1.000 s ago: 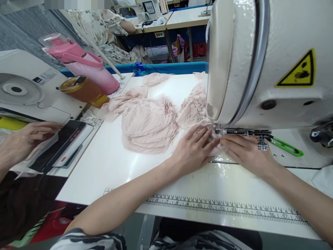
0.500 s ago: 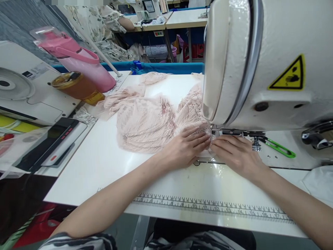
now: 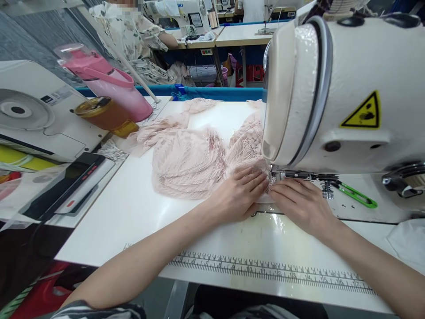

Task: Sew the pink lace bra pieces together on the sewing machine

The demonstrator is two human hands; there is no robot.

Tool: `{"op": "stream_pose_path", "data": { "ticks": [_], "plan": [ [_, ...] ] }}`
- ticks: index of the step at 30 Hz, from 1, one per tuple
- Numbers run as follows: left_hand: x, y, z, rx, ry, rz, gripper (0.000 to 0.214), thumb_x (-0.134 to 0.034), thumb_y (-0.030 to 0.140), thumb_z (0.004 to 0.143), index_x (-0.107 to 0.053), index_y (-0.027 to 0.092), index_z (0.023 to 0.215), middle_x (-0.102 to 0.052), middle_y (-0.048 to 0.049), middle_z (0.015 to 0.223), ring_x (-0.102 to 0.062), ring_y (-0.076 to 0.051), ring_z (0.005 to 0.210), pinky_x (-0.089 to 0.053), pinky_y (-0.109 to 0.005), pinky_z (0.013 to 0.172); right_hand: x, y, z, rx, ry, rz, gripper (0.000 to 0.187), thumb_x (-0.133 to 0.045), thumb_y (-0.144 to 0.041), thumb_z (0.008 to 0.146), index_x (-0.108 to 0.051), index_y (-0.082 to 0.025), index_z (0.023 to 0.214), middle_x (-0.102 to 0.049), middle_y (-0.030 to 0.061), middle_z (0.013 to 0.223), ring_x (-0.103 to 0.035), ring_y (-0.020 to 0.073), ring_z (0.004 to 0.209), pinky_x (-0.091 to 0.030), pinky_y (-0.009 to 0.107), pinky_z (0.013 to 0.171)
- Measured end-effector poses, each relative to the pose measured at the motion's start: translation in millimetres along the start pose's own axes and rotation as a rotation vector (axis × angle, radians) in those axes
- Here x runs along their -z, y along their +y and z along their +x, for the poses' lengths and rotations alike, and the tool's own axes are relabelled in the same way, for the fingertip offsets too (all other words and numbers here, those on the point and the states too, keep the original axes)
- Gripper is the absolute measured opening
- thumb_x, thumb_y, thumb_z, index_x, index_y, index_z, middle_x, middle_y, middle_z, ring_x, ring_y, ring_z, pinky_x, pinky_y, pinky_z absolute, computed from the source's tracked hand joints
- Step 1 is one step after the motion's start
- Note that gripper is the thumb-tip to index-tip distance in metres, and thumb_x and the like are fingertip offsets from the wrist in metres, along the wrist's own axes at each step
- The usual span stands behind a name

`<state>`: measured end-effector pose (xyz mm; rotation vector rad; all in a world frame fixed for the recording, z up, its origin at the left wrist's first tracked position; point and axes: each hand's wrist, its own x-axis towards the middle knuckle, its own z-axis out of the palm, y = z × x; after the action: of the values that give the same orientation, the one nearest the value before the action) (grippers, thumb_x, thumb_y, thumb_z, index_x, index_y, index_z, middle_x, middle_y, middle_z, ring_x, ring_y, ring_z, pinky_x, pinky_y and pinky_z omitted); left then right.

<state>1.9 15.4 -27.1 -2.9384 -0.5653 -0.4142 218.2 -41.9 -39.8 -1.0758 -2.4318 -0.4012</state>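
A heap of pale pink lace fabric [image 3: 189, 164] with loose fringe-like threads lies on the white table, its right end running under the sewing machine [image 3: 299, 102] head. My left hand [image 3: 241, 192] lies on the fabric just left of the presser foot, its fingers stretched out over the cloth. My right hand [image 3: 303, 204] is close beside it at the front of the foot, fingers together and tips at the fabric's edge; its thumb is hidden. The needle area is mostly covered by the machine head and my fingers.
Green-handled thread snips [image 3: 357, 195] lie on the machine bed, right of my right hand. A printed ruler [image 3: 265, 270] runs along the table's front. At left are a pink bottle [image 3: 109, 84], an amber cup [image 3: 102, 115] and a black device [image 3: 66, 186]. A person [image 3: 133, 44] sits beyond.
The camera view has tipped up slightly, so everything sits a little lower in the picture. Both hands and the lace fabric stay almost unchanged relative to the machine.
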Motion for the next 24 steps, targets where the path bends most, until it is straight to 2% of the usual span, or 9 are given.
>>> {"op": "stream_pose_path", "data": {
  "ticks": [9,24],
  "plan": [
    [-1.0,8.5,2.1,0.057,0.01,0.029,0.048,-0.041,0.03,0.089,-0.057,0.002,0.125,-0.059,-0.0168,0.128,-0.055,-0.028,0.122,-0.039,-0.043,0.109,1.5,5.1,-2.6,-0.01,0.01,-0.046,0.019,-0.054,-0.007,0.085,-0.065,-0.018,0.098,-0.072,0.0015,0.1,-0.062,0.0157,0.098,-0.046,0.028,0.083],
    [0.2,14.3,0.5,0.109,-0.066,0.079,0.047,-0.037,0.036,0.095,-0.053,0.011,0.132,-0.055,-0.0139,0.134,-0.052,-0.027,0.126,-0.033,-0.044,0.111,3.9,9.2,-3.0,-0.079,-0.002,-0.066,0.017,-0.052,-0.009,0.089,-0.065,-0.018,0.096,-0.071,-0.0001,0.107,-0.063,0.0116,0.092,-0.043,0.026,0.08]
  ]
}}
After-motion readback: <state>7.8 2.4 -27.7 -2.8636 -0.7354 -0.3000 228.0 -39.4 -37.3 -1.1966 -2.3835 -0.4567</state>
